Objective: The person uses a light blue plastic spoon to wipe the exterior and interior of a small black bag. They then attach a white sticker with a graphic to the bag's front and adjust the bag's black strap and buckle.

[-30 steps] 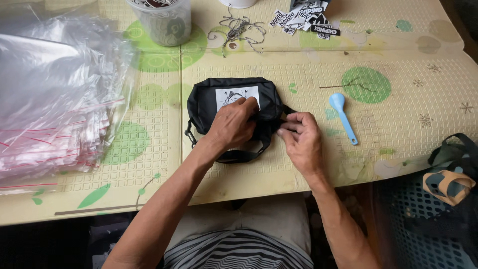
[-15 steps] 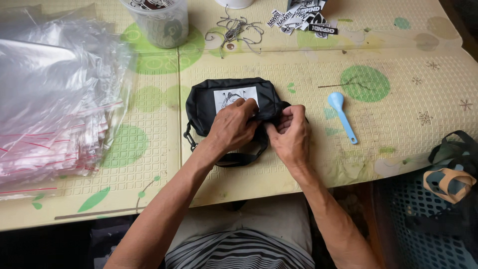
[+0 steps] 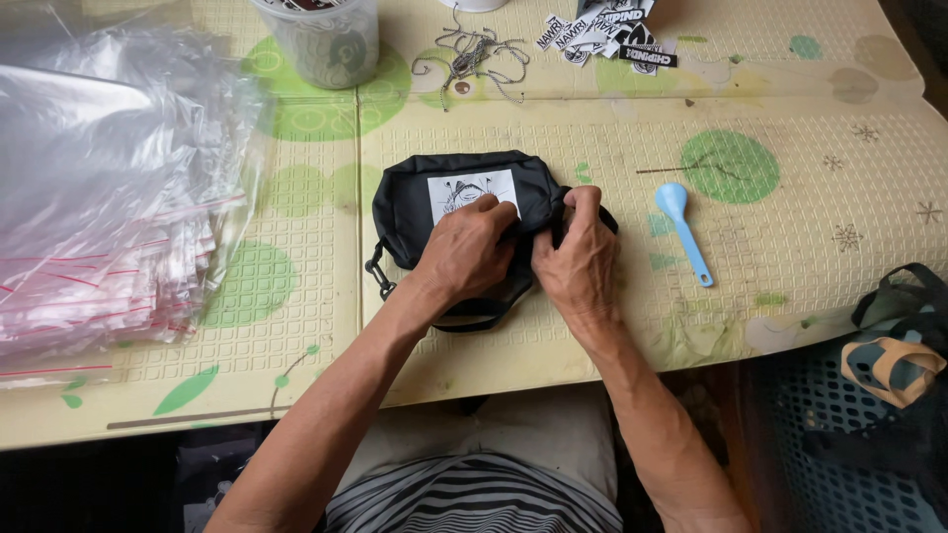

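A: Where's the pouch rn?

B: Black pouch [image 3: 464,202] lies flat on the yellow-green mat [image 3: 790,128], mid-table, white printed patch facing up, strap looping out at its near edge. Left hand [image 3: 466,249] is curled over the front, fingers bent and pressing into the fabric. Right hand [image 3: 576,259] is pinched shut on the pouch's right end, thumb and fingers close together. Can't tell if it's a zip pull or just cloth in there.

A: Risks?

B: Imo the pinch is small, so it could slip off if the fabric bunches. Pouch is soft, and if the left hand eases off it'd prob slide on the mat.

A: Stuff around it?

B: Blue plastic spoon [image 3: 684,229] just right of the right hand; an elbow swing could knock it. Stack of clear plastic bags [image 3: 109,197] to the left, well apart. Clear tub [image 3: 321,39], tangle of metal chains [image 3: 474,54] and black-white stickers [image 3: 607,30] along the far side, out of reach.
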